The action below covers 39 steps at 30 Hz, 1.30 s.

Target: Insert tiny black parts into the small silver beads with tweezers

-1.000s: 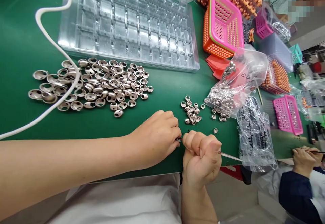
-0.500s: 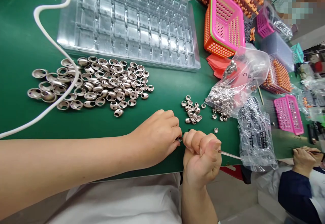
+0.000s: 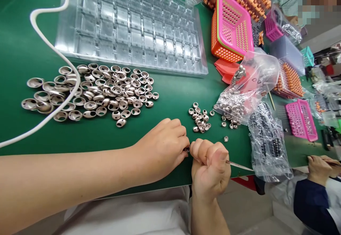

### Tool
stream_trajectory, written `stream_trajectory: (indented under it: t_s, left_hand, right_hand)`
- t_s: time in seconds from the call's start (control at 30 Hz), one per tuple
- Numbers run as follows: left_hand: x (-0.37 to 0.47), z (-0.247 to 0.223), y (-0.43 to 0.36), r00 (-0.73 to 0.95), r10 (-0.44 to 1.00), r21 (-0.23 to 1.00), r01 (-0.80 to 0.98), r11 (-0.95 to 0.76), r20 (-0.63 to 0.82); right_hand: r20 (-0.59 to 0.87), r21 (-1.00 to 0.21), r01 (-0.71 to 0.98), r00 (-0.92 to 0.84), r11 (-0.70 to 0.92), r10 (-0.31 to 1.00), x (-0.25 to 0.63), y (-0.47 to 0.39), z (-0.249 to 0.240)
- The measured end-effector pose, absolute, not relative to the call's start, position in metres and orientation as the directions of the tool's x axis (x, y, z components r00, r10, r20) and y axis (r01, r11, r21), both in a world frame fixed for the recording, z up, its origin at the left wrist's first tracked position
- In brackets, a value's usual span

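Note:
My left hand [image 3: 163, 149] is closed, its fingertips pinching a small metal piece [image 3: 187, 149] that is mostly hidden. Right beside it, my right hand [image 3: 211, 167] is wrapped round a thin tool [image 3: 239, 166], whose shaft sticks out to the right. The fingertips of both hands nearly meet above the table's front edge. Beyond them lies a small group of silvery rings [image 3: 199, 118]. A large pile of hollow metal pieces [image 3: 117, 90] spreads at the left, and a single piece [image 3: 226, 138] lies near my right hand.
A clear compartment tray [image 3: 133, 32] lies at the back. A white cable [image 3: 48, 43] crosses the left pile. Stacked baskets [image 3: 249, 29], a bag of metal parts [image 3: 231, 103] and a bag with black parts [image 3: 269, 146] are at the right. Another person's hand [image 3: 318, 169] shows at far right.
The view has shifted slightly, so the table items appear a little to the left. Both hands keep their closed grips near each other, with hardly any change in pose.

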<state>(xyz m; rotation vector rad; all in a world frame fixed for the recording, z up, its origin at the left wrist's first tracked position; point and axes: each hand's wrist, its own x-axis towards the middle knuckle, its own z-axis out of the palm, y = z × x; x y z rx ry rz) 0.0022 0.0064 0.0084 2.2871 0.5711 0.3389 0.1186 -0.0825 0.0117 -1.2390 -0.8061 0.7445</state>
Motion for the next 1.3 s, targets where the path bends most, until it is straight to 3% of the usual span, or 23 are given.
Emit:
stream_trajectory:
  t_s: [0.37,0.57,0.8,1.3]
  left_hand:
    - [-0.0002,0.0034,0.0046,0.848,0.513,0.722,0.271,-0.637,0.134]
    - [0.0004,0.0078,0.0066,0.867,0.494,0.719,0.304,-0.625,0.062]
    - [-0.0013,0.0075,0.0062,0.865,0.495,0.713,0.299,-0.634,0.078]
    - [0.0004,0.0087,0.0063,0.872,0.487,0.708,0.316,-0.632,0.045]
  right_hand:
    - [0.12,-0.987,-0.035,0.486,0.157,0.866,0.119,-0.0811,0.0117]
    - [0.086,-0.984,-0.092,0.488,0.15,0.869,0.1231,-0.0801,0.0099]
    - [0.111,-0.966,-0.127,0.579,0.224,0.808,0.1227,-0.084,0.0084]
    - [0.078,-0.953,-0.207,0.534,0.22,0.842,0.1209,-0.082,0.009]
